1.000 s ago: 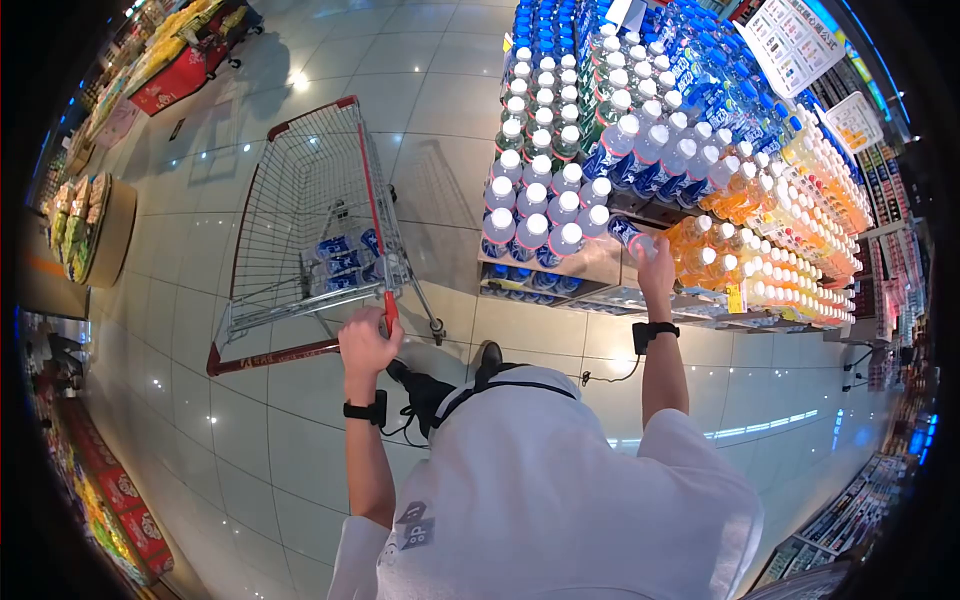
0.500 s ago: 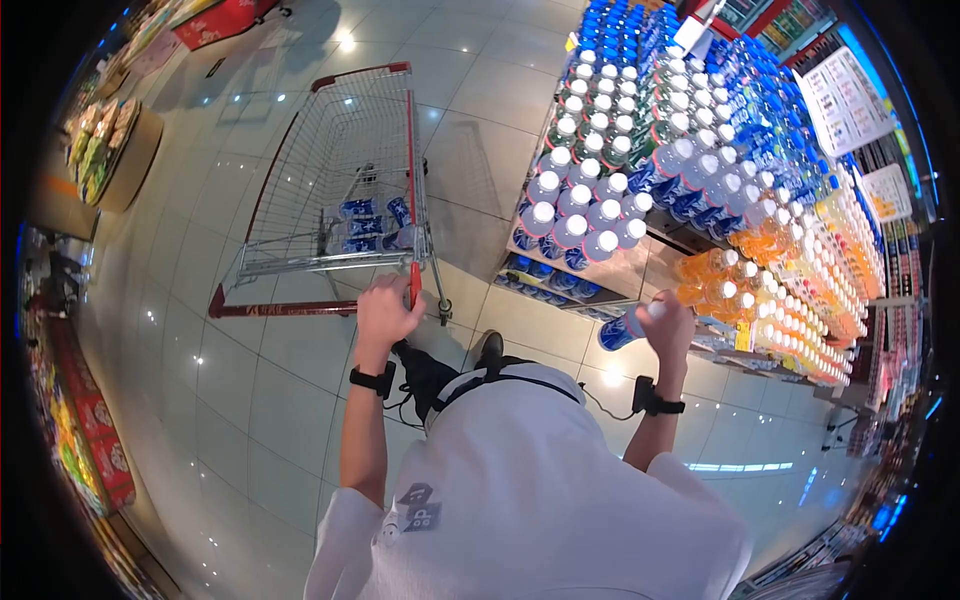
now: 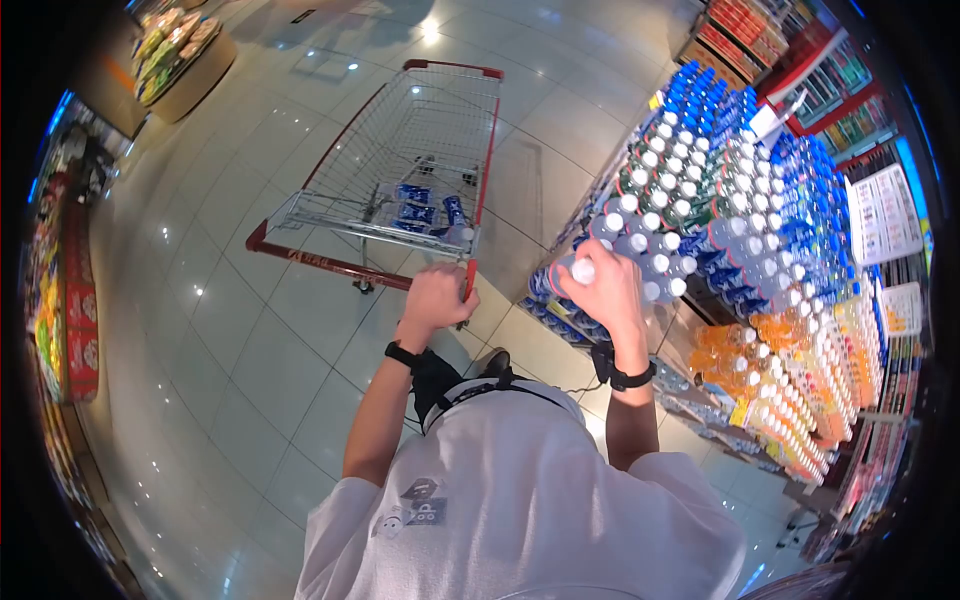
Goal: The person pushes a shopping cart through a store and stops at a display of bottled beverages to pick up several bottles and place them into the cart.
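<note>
My left hand [image 3: 438, 297] is wrapped around the right end of the red handle [image 3: 335, 264] of a wire shopping cart [image 3: 400, 150]. Several blue-labelled bottles [image 3: 415, 205] lie in the cart. My right hand [image 3: 610, 287] grips a clear bottle with a white cap [image 3: 582, 270]. It is at the near left corner of a large display of white-capped bottles [image 3: 640, 243], overlapping it in this view. The held bottle's lower part is mostly hidden by my fingers.
Orange drink bottles [image 3: 725, 355] stand to the right, with a price sign [image 3: 885, 220] behind them. Packaged goods fill a round stand [image 3: 185, 65] at upper left. Red-fronted shelving [image 3: 78, 300] runs along the left, beyond the tiled floor [image 3: 230, 330].
My right hand has moved left and up with the bottle, from beside the display to its near corner. The view has shifted, so the cart appears farther right. My left hand stays on the handle.
</note>
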{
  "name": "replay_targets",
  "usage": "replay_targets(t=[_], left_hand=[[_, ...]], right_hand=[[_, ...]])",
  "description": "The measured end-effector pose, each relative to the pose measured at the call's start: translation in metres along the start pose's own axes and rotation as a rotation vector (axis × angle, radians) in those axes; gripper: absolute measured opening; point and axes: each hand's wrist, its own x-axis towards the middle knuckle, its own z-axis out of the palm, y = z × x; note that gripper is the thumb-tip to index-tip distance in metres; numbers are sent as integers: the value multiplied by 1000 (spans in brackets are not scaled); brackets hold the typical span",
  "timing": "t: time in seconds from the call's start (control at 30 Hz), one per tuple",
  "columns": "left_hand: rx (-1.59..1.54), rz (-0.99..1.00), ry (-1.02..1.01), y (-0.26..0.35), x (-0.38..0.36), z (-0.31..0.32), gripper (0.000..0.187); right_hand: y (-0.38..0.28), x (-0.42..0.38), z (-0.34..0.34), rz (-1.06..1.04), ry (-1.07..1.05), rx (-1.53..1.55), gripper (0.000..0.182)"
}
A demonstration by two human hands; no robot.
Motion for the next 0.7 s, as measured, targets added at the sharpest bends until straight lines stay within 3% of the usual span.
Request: replay_targets(t=[0.23,0.43,0.53,0.7], left_hand=[[34,-7,14,-4,-3,5,32],[21,-19,-34,-1,-1,0,34],[30,-25,-52,-1,-2,-1,36],[40,-1,7,-2,-4,5,38]], right_hand=[[-57,84,51,-253,250,142,37],[-59,89,140,-226,14,135,41],[-60,80,161,-240,-359,-100,41],[-53,74,162,-234,-317,-29,39]])
